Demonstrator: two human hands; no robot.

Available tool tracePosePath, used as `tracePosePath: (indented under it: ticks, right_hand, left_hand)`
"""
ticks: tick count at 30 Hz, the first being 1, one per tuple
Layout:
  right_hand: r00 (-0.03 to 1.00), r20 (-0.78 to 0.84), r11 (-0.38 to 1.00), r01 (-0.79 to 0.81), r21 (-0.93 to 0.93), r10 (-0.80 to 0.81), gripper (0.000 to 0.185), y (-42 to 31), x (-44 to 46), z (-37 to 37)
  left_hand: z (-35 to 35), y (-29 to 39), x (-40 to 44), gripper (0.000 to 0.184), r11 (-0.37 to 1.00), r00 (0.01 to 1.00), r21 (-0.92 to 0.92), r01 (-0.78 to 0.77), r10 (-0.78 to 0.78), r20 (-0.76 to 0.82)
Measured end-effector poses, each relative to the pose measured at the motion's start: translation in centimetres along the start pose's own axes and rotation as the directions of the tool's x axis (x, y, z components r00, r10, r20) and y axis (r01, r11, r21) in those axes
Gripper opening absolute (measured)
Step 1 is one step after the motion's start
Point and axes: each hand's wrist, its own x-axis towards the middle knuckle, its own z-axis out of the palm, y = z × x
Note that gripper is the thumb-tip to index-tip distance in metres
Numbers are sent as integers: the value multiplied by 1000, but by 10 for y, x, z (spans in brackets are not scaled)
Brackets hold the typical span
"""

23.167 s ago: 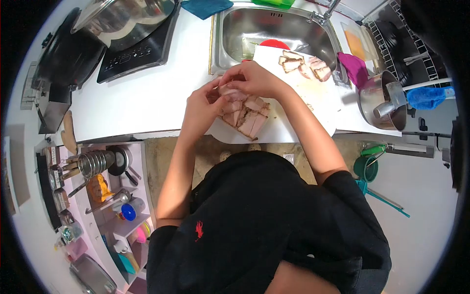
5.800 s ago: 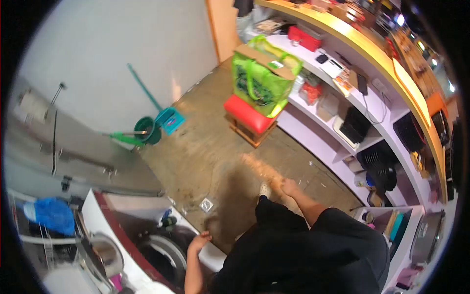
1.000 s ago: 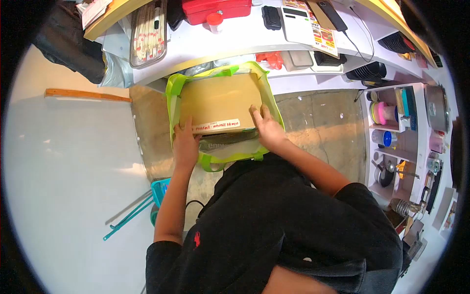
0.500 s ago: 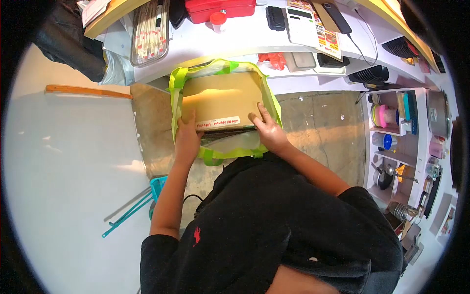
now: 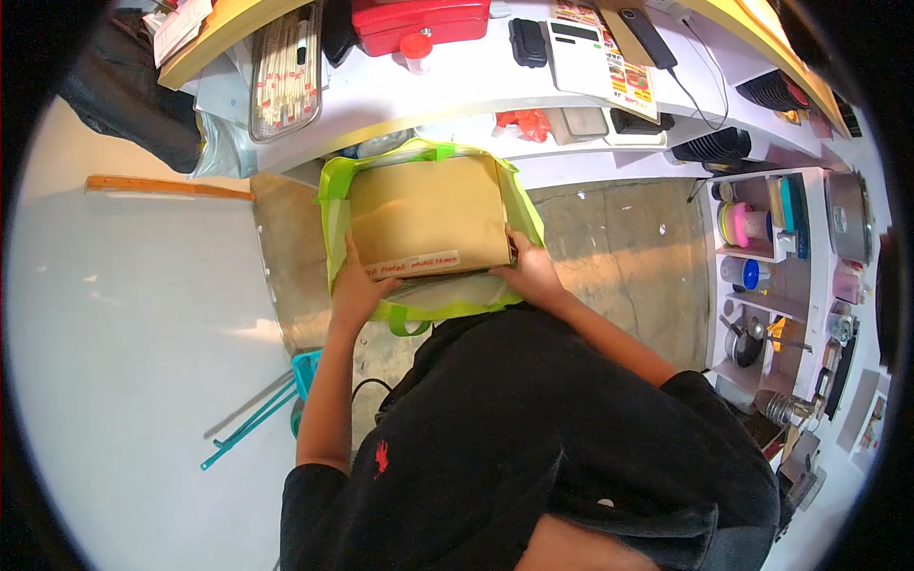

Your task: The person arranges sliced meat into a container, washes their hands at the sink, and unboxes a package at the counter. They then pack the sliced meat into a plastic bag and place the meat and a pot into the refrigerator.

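A brown cardboard box [image 5: 428, 209] sits inside a bright green and white bag [image 5: 335, 205] whose top is open. Handwritten red letters run along a white label [image 5: 414, 263] at the box's near edge. My left hand [image 5: 362, 288] grips the near left corner of the box, thumb along its near edge. On the near right corner, my right hand [image 5: 531, 273] holds the box, with its fingers at the side and its thumb below. Part of the bag's inside shows between the box and my body.
Beyond the bag, a white counter [image 5: 457, 90] bears a red box [image 5: 419, 21], a tray of wrapped sticks [image 5: 286, 81], a calculator [image 5: 576, 62] and a phone [image 5: 647, 38]. Shelves [image 5: 771, 276] stand at the right. A teal dustpan [image 5: 307, 371] lies at the lower left.
Over the last second both hands have shifted from the box's top to its near corners. The box now sits slightly nearer to me. Earlier, my hands were handling meat slices beside a sink.
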Motion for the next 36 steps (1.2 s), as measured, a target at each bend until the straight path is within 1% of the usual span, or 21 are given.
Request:
tracePosePath:
  ticks: [1,3,4,6,7,9,10,12,13,15,16,18,19,21,22,24,25,28,31,34,36]
  right_hand:
    - [999,-16,998,49,34,-49,75,0,2,1]
    - [998,29,997,63,51,-64,72,-9,-1,-7]
    - [996,51,996,66,58,-69,71,-17,-2,-12]
    - [995,97,994,33,-102,-23,72,-27,-4,-16]
    - [993,117,983,25,-180,-4,72,-30,-3,-15]
    - [992,117,984,-26,-174,47,72,-30,-3,-11]
    - [991,115,984,-53,-172,73,72,-28,-3,-10]
    - [993,117,998,12,-60,-5,71,-19,-3,-10]
    - [992,116,999,45,-2,-44,70,-15,-3,-9]
    - [990,117,996,77,53,-83,72,-6,-7,-4]
    - [988,117,993,90,80,-99,73,-4,-9,-3]
    - [987,96,991,127,51,-132,74,0,-8,-2]
    - [985,85,988,148,36,-151,74,-1,-7,-2]
    - [980,181,995,75,60,-85,78,-6,-5,-8]
    - [972,228,997,37,69,-52,81,-12,-4,-12]
    - [972,228,994,74,-85,-53,83,-24,-5,-21]
    - [972,228,983,92,-162,-53,84,-27,-7,-24]
    - [978,186,968,134,-213,-95,82,-22,-7,-21]
    - [996,33,976,83,-202,-78,64,-12,-15,-14]
    - [988,126,936,125,-328,-88,57,4,-13,-7]
    - [979,95,922,200,-331,-178,51,10,-12,-6]
  left_hand:
    - [5,-13,5,111,997,996,4,-75,75,-40]
    - [18,-51,19,106,976,969,19,-217,218,-115]
    - [14,-45,17,105,976,971,45,-211,215,-104]
    - [9,-34,10,103,976,976,94,-196,204,-76]
    - [14,-33,11,103,973,976,151,-175,192,-104]
    - [26,-32,12,103,956,972,264,-130,176,-158]
    - [29,-32,11,103,967,978,229,-109,146,-150]
    - [32,-29,12,103,985,987,159,-66,88,-135]
    - [28,-18,7,102,955,969,267,-126,177,-173]
    - [25,5,-8,99,850,911,479,-220,354,-210]
    - [27,12,-8,97,830,877,427,-360,456,-148]
    - [31,28,0,93,737,759,293,-609,649,-53]
    - [36,37,3,90,675,708,326,-662,706,-22]
    - [46,56,7,85,532,591,382,-756,805,48]
    - [48,65,10,82,484,569,418,-769,816,101]
    - [52,77,16,76,382,524,476,-792,825,209]
    - [56,76,18,74,411,548,457,-789,808,219]
    - [62,76,25,69,474,601,427,-770,763,238]
    - [66,78,25,66,491,621,436,-754,749,230]
    - [61,80,24,63,484,631,466,-740,741,232]
    - [56,87,25,62,471,628,480,-740,738,245]
